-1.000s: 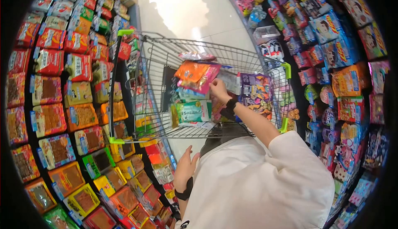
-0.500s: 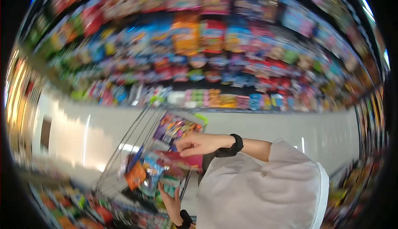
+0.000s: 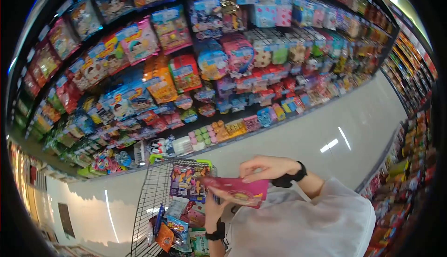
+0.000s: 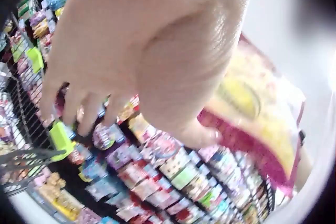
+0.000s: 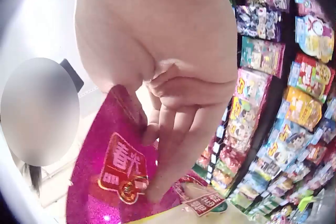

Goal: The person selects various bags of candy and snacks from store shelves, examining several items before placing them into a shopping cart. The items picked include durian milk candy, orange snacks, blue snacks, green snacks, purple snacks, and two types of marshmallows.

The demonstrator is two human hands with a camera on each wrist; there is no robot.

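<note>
A magenta snack bag (image 3: pixel 244 194) is held in front of the white shirt, pinched along its upper edge by my right hand (image 3: pixel 270 166). Seen from the right wrist, the snack bag (image 5: pixel 94 176) has a red label with pale characters, and the thumb and fingers lie on either side of its top. My left hand (image 3: pixel 213 210) is at the bag's left end. In the left wrist view the left hand's fingers (image 4: pixel 86 111) are spread and extended, the thumb overlapping the bag's edge; a yellowish face of the snack bag (image 4: pixel 273 111) shows there.
The wire shopping cart (image 3: pixel 148 201) stands at front left, holding a purple bag (image 3: pixel 181 182), an orange packet (image 3: pixel 165 237), a blue packet (image 3: pixel 180 228) and a green-and-white pack (image 3: pixel 200 244). Shelves of bagged snacks (image 3: pixel 160 82) run across the aisle; tiled floor (image 3: pixel 302 150) lies between.
The view has swung from looking down on the cart to facing the shelves. My right hand has moved from the cart with the magenta bag, and the left hand has come up to the bag.
</note>
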